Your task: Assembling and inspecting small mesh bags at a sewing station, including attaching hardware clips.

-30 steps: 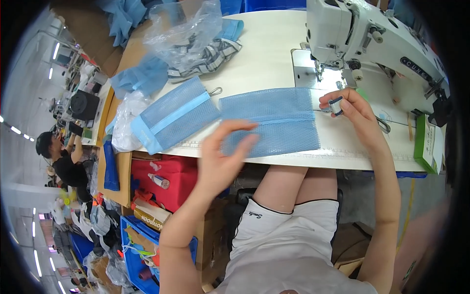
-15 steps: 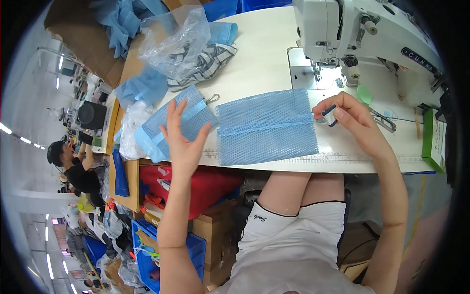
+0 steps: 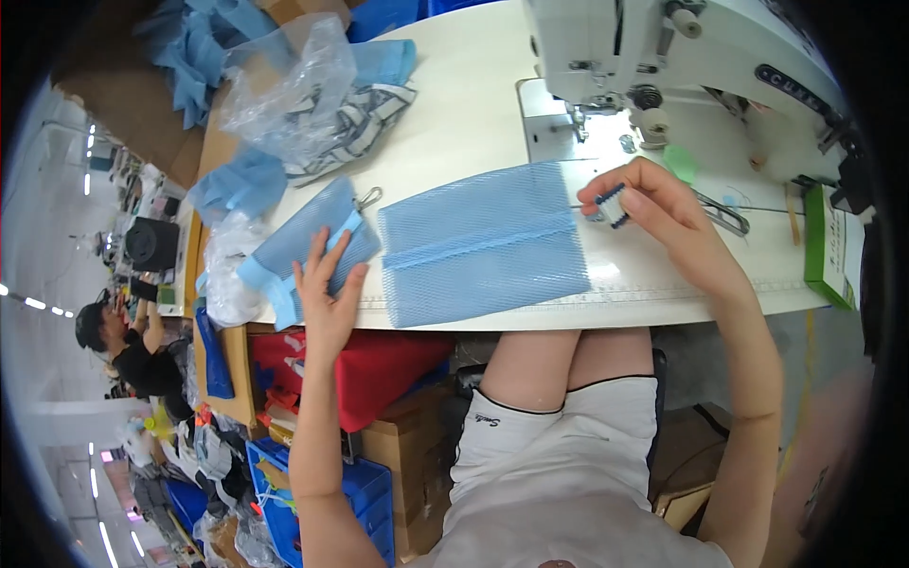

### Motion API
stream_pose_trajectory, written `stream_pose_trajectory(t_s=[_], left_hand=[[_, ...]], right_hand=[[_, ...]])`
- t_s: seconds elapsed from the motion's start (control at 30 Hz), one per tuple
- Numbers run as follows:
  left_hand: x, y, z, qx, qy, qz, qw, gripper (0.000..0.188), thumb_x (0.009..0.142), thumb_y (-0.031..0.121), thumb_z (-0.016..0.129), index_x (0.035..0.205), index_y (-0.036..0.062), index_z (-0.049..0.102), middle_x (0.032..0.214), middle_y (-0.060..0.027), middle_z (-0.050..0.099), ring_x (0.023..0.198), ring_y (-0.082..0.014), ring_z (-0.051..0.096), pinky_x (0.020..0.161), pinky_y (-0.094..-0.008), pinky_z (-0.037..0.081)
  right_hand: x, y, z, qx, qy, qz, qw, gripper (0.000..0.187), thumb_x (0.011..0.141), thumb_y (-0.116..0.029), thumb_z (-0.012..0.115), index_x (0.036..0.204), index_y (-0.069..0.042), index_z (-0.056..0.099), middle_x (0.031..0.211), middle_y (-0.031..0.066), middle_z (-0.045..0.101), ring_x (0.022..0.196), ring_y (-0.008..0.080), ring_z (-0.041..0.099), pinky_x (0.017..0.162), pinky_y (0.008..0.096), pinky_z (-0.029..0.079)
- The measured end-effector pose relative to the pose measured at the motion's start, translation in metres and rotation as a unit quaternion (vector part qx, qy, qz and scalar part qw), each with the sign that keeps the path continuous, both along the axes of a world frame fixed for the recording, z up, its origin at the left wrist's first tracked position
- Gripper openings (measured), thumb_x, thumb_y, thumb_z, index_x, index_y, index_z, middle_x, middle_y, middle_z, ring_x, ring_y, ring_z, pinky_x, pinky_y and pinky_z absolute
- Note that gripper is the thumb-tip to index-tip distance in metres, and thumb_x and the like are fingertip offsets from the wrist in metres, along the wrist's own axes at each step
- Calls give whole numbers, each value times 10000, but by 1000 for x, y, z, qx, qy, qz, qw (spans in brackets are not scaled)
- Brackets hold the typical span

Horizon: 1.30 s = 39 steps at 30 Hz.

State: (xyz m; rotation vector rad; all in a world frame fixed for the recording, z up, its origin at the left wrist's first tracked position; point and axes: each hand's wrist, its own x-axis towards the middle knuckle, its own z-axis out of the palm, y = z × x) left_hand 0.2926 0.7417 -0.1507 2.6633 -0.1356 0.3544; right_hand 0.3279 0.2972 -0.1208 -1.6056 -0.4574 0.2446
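Between thumb and fingers, my right hand (image 3: 663, 213) pinches a small white folded piece with dark blue edges (image 3: 612, 205). It is just off the right edge of a flat light-blue mesh panel (image 3: 483, 248), which has a solid blue band running across its middle. On the left, my left hand (image 3: 329, 298) rests with fingers apart on a smaller blue mesh pouch (image 3: 298, 233). The pouch has blue fabric bands, and a metal clip (image 3: 370, 198) shows by its upper right corner.
A white sewing machine (image 3: 615, 57) stands at the back right. Near it are a metal hand tool (image 3: 724, 216) and a green box (image 3: 829, 248). Clear plastic and striped cloth (image 3: 350, 128) are heaped at the back left. Below the table are red cloth (image 3: 393, 374) and a blue crate (image 3: 365, 502).
My left hand has come down from above the small pouch onto it. My right hand still pinches the small folded piece. The whole view has shifted slightly.
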Motion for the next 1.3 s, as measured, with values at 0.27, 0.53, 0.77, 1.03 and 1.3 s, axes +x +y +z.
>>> stream_pose_trajectory(t_s=[0.27, 0.53, 0.77, 1.03, 1.3], left_hand=[[2, 24, -15, -214, 8, 68, 974, 360, 1096, 297, 558, 1194, -22, 692, 1029, -48, 716, 1013, -122, 617, 1205, -369, 296], [0, 22, -3, -245, -10, 59, 968, 374, 1098, 323, 569, 1008, -26, 671, 863, 47, 543, 814, -62, 430, 785, -232, 393], [13, -47, 36, -184, -119, -21, 975, 299, 961, 134, 737, 1229, 10, 687, 1318, -136, 672, 1268, -219, 598, 1123, -367, 416], [17, -177, 44, -149, 19, -244, 958, 311, 848, 124, 817, 1113, 28, 687, 1111, -97, 663, 1000, -219, 609, 849, -328, 472], [17, -215, 20, -58, -14, -180, 982, 341, 796, 171, 849, 1043, 42, 652, 1050, -93, 597, 975, -283, 551, 888, -377, 453]], right_hand=[[0, -3, -3, 35, 31, -39, 998, 227, 1094, -234, 510, 1124, -41, 627, 1191, 33, 659, 1051, 91, 578, 913, 264, 486], [5, -11, -18, -10, 39, -80, 996, 227, 1093, -290, 512, 1087, -73, 579, 1225, 56, 687, 1096, 109, 622, 913, 274, 491], [8, -7, -16, -6, 45, -85, 995, 257, 1098, -294, 515, 1093, -46, 580, 1164, 41, 695, 1010, 88, 593, 896, 259, 492], [7, -5, -18, 25, 53, -121, 991, 259, 1082, -262, 554, 1072, -8, 607, 1009, 51, 688, 909, 97, 619, 818, 270, 537], [7, -6, -21, 24, 52, -109, 992, 255, 1071, -268, 577, 1067, -14, 603, 1003, 48, 663, 900, 104, 611, 810, 280, 541]])
